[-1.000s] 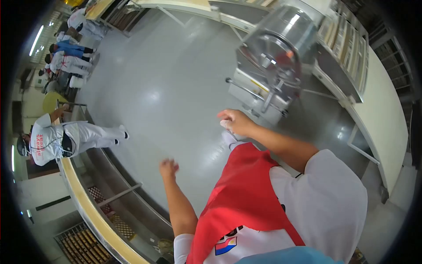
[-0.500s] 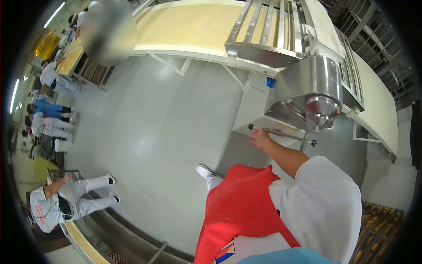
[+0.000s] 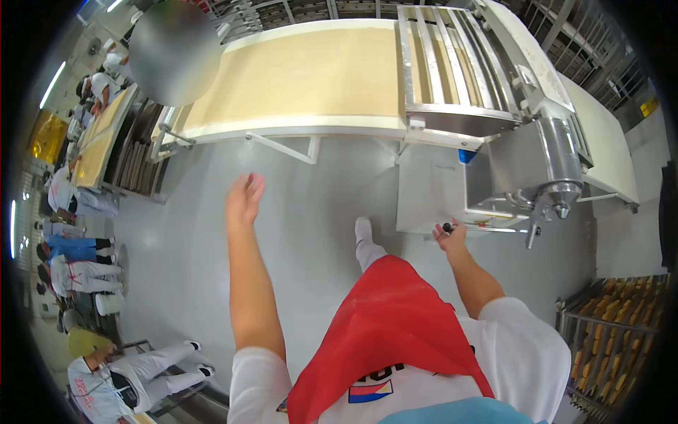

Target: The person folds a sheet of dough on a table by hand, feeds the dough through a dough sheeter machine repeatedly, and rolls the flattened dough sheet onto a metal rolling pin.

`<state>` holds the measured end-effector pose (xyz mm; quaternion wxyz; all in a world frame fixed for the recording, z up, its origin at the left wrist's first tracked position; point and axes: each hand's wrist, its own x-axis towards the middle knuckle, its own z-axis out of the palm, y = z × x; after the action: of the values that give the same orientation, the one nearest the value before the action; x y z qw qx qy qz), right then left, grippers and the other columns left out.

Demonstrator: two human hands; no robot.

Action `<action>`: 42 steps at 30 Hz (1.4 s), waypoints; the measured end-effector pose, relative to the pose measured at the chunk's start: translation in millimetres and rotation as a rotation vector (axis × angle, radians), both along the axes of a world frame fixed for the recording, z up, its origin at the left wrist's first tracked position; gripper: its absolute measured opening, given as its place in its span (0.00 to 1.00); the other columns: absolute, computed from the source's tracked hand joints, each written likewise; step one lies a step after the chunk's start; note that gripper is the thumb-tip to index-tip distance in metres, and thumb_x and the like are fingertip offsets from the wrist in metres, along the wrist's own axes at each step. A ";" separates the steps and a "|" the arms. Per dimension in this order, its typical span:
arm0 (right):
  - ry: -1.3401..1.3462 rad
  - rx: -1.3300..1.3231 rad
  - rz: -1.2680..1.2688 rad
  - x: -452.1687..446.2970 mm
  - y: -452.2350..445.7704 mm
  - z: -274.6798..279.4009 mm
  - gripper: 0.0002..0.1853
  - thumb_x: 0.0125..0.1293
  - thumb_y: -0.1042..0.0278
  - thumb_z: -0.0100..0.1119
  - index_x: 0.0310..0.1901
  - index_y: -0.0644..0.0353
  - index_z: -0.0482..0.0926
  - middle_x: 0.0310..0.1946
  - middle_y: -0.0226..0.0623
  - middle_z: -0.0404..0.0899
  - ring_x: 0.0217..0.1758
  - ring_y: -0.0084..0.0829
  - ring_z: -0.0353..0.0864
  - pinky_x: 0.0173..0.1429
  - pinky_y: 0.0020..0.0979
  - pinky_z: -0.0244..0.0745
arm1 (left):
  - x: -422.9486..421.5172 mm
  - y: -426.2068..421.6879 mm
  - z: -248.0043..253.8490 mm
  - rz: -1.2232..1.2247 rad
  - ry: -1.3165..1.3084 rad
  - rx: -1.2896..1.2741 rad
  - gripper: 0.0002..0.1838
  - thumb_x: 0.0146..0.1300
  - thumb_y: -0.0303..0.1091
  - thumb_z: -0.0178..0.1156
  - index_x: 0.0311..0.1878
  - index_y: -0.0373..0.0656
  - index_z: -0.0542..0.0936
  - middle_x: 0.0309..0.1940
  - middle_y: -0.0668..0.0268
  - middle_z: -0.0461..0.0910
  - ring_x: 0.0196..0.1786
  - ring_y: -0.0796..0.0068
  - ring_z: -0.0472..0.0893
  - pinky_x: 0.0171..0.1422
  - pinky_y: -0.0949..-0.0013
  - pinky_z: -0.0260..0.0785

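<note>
My left hand (image 3: 246,198) is raised over the grey floor in front of the long machine, fingers stretched out and holding nothing. My right hand (image 3: 452,239) is at the black knob (image 3: 448,227) on the end of a metal bar (image 3: 494,228), low on the machine's front. Its fingers look spread around the knob rather than closed; whether they touch it I cannot tell. Above that bar is the machine's steel housing (image 3: 526,166). The beige conveyor belt (image 3: 311,74) runs to the left of a slatted metal guard (image 3: 452,63).
A rack of long bread-like pieces (image 3: 621,339) stands at lower right. Several people in white work along the left, one by a metal trough at lower left (image 3: 134,385). A wooden-topped table (image 3: 106,141) is at upper left. The grey floor (image 3: 191,268) lies between.
My left arm has come into view, reaching forward. The view has shifted, and the machine and belt appear farther right and lower. My right hand remains near the black knob.
</note>
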<state>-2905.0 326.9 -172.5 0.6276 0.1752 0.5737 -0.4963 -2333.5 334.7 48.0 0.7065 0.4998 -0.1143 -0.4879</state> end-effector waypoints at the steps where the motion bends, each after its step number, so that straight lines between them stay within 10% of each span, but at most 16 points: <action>1: -0.016 -0.028 -0.114 5.0 -3.1 17.7 0.13 0.63 0.58 0.54 0.46 0.52 0.70 0.46 0.36 0.70 0.49 0.43 0.74 0.49 0.51 0.71 | -1.1 -43.1 9.3 -0.031 0.025 0.007 0.23 0.69 0.33 0.59 0.61 0.30 0.67 0.52 0.53 0.70 0.54 0.56 0.74 0.63 0.53 0.73; 4: -0.260 -0.166 -0.370 -17.1 -8.1 45.0 0.15 0.61 0.59 0.60 0.42 0.59 0.69 0.32 0.35 0.72 0.38 0.36 0.79 0.45 0.38 0.75 | 9.4 -155.4 14.8 0.003 0.030 0.072 0.26 0.67 0.33 0.61 0.63 0.29 0.66 0.50 0.52 0.69 0.52 0.56 0.73 0.64 0.54 0.72; 6: -0.280 -0.578 -0.321 -53.3 16.4 65.3 0.17 0.62 0.60 0.60 0.47 0.61 0.72 0.36 0.37 0.78 0.36 0.33 0.80 0.41 0.33 0.76 | 20.1 -185.9 8.0 0.071 0.017 0.168 0.27 0.66 0.32 0.62 0.64 0.29 0.65 0.49 0.53 0.69 0.51 0.57 0.73 0.64 0.55 0.71; 9: -0.339 -0.470 -0.436 2.0 17.9 155.6 0.21 0.67 0.51 0.54 0.56 0.53 0.73 0.43 0.36 0.81 0.39 0.34 0.80 0.44 0.41 0.77 | 48.0 -206.2 13.7 0.287 -0.007 0.292 0.35 0.63 0.32 0.62 0.69 0.28 0.58 0.59 0.46 0.64 0.61 0.58 0.69 0.66 0.55 0.68; 14: -0.326 -0.509 0.107 69.6 0.2 148.2 0.30 0.71 0.47 0.46 0.67 0.58 0.67 0.67 0.43 0.71 0.51 0.42 0.82 0.52 0.44 0.77 | 68.4 -211.6 7.9 0.288 0.026 0.236 0.20 0.62 0.30 0.61 0.55 0.33 0.69 0.45 0.55 0.71 0.44 0.67 0.73 0.49 0.65 0.74; 21: -0.549 -0.880 0.486 206.8 -150.5 210.4 0.29 0.73 0.52 0.44 0.68 0.63 0.64 0.64 0.55 0.71 0.59 0.52 0.79 0.59 0.52 0.77 | 48.0 -248.8 -23.3 -0.029 0.626 0.112 0.10 0.58 0.31 0.61 0.38 0.41 0.70 0.27 0.63 0.72 0.35 0.68 0.75 0.41 0.64 0.77; 27: -0.510 -0.558 0.451 354.2 -203.2 237.9 0.31 0.74 0.53 0.44 0.68 0.73 0.61 0.67 0.60 0.65 0.70 0.53 0.67 0.70 0.52 0.67 | 22.5 -259.3 -0.6 -0.300 0.813 0.026 0.21 0.64 0.35 0.56 0.57 0.35 0.70 0.52 0.52 0.76 0.54 0.54 0.79 0.59 0.53 0.75; 34: -0.363 -0.584 -0.033 345.6 -262.7 203.7 0.26 0.75 0.61 0.41 0.66 0.71 0.63 0.67 0.56 0.66 0.69 0.53 0.67 0.73 0.55 0.62 | 162.2 -271.6 -3.7 0.231 0.628 -0.081 0.17 0.67 0.31 0.52 0.57 0.35 0.69 0.54 0.53 0.76 0.55 0.53 0.79 0.60 0.53 0.75; 36: -0.700 -0.968 0.359 267.6 -280.8 143.3 0.24 0.75 0.62 0.40 0.65 0.70 0.65 0.63 0.53 0.72 0.66 0.51 0.72 0.70 0.54 0.67 | 215.7 -285.8 -13.7 0.203 0.612 -0.119 0.17 0.67 0.32 0.52 0.56 0.36 0.71 0.52 0.53 0.77 0.54 0.53 0.80 0.58 0.53 0.76; 39: 0.025 -0.429 -0.046 369.5 -280.4 218.5 0.21 0.75 0.64 0.41 0.60 0.69 0.70 0.53 0.49 0.79 0.56 0.46 0.79 0.59 0.46 0.77 | 270.6 -295.9 -37.8 0.186 0.326 -0.110 0.17 0.67 0.35 0.53 0.55 0.37 0.74 0.49 0.54 0.80 0.52 0.53 0.81 0.56 0.54 0.76; 42: 0.091 -0.452 0.066 334.6 -287.1 194.0 0.19 0.74 0.65 0.43 0.58 0.72 0.72 0.51 0.49 0.80 0.52 0.44 0.82 0.56 0.41 0.81 | 222.8 -316.8 -40.0 0.232 0.281 0.170 0.20 0.66 0.34 0.58 0.59 0.38 0.74 0.51 0.55 0.80 0.49 0.57 0.81 0.50 0.54 0.77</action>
<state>-2570.3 39.8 21.6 0.6400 -0.0112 0.4812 -0.5989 -2110.7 18.0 8.0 0.7224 0.4944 0.0854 -0.4759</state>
